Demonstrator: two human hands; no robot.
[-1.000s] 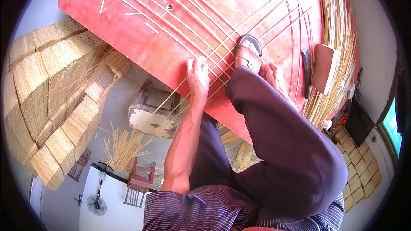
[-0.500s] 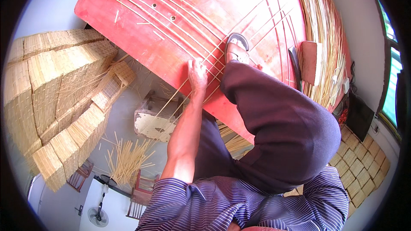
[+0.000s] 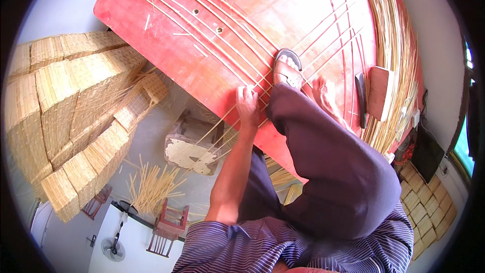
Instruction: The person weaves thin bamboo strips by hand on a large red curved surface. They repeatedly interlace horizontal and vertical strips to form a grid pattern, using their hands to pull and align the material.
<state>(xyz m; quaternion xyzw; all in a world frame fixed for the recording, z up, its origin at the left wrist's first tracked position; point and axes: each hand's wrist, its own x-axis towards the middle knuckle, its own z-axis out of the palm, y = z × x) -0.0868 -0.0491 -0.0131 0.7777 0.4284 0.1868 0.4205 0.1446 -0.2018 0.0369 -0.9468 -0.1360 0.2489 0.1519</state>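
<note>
Bent fingers bunched together, our left grip (image 3: 247,105) rests at the edge of a lattice of pale strips (image 3: 260,85), just left of our sandal (image 3: 289,77); the fingertips are too hidden for us to tell whether a strip is pinched. Our right grip (image 3: 324,94), blurred to the right of the sandal and partly behind the trouser leg (image 3: 333,156), shows us neither how far it is open nor what, if anything, it holds.

The lattice lies on the red tabletop (image 3: 166,53), partly under the sandal, with strips fanning out beyond it and to both sides. We judge the step in hand to be settling these crossings. It likely goes best if we press the sole evenly, so no strip skids, draw each strip along its length rather than bending it sharply, and even the gaps before lifting the foot. Tails left of the sandal overhang the edge and could snag, so we should guide them clear.

Well right of the sandal lie a dark, curved tool (image 3: 360,100), a reddish block (image 3: 380,93) and a long bundle of strips (image 3: 389,25). Far to its left rise woven stacks (image 3: 60,96).
</note>
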